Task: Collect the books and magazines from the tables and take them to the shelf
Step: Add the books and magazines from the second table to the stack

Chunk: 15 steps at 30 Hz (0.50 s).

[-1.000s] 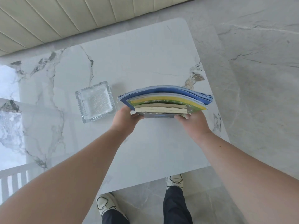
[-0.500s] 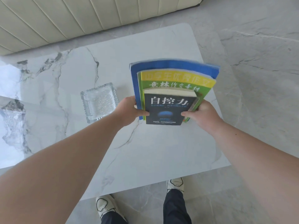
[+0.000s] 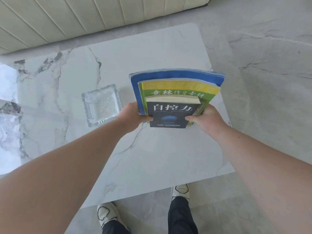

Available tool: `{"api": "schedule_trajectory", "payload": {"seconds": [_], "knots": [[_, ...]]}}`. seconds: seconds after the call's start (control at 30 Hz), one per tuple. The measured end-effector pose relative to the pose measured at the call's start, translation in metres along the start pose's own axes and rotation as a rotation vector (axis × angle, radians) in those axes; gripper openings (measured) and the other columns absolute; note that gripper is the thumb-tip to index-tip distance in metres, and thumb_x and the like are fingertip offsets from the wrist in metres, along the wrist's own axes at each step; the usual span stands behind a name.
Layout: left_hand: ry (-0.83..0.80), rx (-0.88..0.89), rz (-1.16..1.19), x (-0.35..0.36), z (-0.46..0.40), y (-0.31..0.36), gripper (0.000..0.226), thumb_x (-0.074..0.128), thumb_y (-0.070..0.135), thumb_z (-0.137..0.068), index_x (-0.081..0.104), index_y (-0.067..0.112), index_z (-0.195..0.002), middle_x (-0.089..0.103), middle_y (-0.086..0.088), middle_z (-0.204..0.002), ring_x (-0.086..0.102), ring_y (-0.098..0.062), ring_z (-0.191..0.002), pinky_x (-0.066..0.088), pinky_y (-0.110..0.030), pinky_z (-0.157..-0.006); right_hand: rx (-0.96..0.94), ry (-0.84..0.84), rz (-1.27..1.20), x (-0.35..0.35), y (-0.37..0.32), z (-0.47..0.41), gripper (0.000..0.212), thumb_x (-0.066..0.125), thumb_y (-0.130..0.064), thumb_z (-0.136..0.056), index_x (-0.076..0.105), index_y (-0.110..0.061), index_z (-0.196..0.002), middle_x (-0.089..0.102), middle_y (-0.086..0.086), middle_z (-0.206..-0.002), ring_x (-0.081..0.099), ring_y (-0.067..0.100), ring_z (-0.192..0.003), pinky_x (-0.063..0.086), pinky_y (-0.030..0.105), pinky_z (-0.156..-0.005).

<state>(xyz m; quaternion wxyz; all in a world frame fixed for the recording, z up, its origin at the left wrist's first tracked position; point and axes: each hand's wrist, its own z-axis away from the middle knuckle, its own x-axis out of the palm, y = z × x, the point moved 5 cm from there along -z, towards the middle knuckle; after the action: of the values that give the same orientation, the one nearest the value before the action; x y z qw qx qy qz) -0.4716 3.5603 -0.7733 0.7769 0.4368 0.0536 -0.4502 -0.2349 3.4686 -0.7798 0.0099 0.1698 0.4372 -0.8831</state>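
Note:
I hold a stack of books and magazines [image 3: 175, 92] upright above the white marble table [image 3: 152, 157], covers facing me. At the front is a small black book with white characters [image 3: 170, 114]; behind it stand a green and yellow magazine [image 3: 179, 89] and a larger blue one [image 3: 177, 76]. My left hand [image 3: 133, 115] grips the stack's left edge, thumb on the black cover. My right hand [image 3: 204, 117] grips the right edge the same way. The stack's bottom edge is at or just above the tabletop; I cannot tell which.
A square clear glass ashtray [image 3: 101, 103] sits on the table just left of my left hand. A cream ribbed sofa [image 3: 84, 19] runs along the far side. Grey marble floor [image 3: 270, 81] lies to the right. My shoes [image 3: 108, 215] stand at the table's near edge.
One second ago the stack lay flat, edge toward me. It has been tipped upright, covers facing me, and has hardly moved in the last half second. Both hands keep their grip.

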Motion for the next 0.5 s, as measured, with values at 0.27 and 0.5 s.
{"api": "schedule_trajectory", "payload": {"seconds": [0.27, 0.5], "knots": [[-0.092, 0.066, 0.312, -0.053, 0.040, 0.045, 0.022, 0.067, 0.011, -0.090, 0.068, 0.024, -0.108, 0.075, 0.009, -0.104, 0.070, -0.009, -0.096, 0.053, -0.030, -0.087, -0.042, -0.108, -0.257, -0.019, -0.065, 0.047, 0.033, 0.069, 0.000, -0.084, 0.065, -0.020, -0.109, 0.076, -0.002, -0.106, 0.073, 0.014, -0.090, 0.057, 0.041, -0.087], [-0.084, 0.267, 0.305, -0.126, 0.131, 0.138, 0.039, 0.072, 0.023, -0.079, 0.066, 0.020, -0.117, 0.074, 0.001, -0.117, 0.069, -0.022, -0.111, 0.050, -0.050, -0.102, -0.184, 0.140, -0.335, -0.060, -0.173, 0.155, 0.023, 0.074, -0.005, -0.079, 0.071, -0.024, -0.092, 0.079, -0.006, -0.092, 0.075, 0.013, -0.084, 0.057, 0.032, -0.078]]}}
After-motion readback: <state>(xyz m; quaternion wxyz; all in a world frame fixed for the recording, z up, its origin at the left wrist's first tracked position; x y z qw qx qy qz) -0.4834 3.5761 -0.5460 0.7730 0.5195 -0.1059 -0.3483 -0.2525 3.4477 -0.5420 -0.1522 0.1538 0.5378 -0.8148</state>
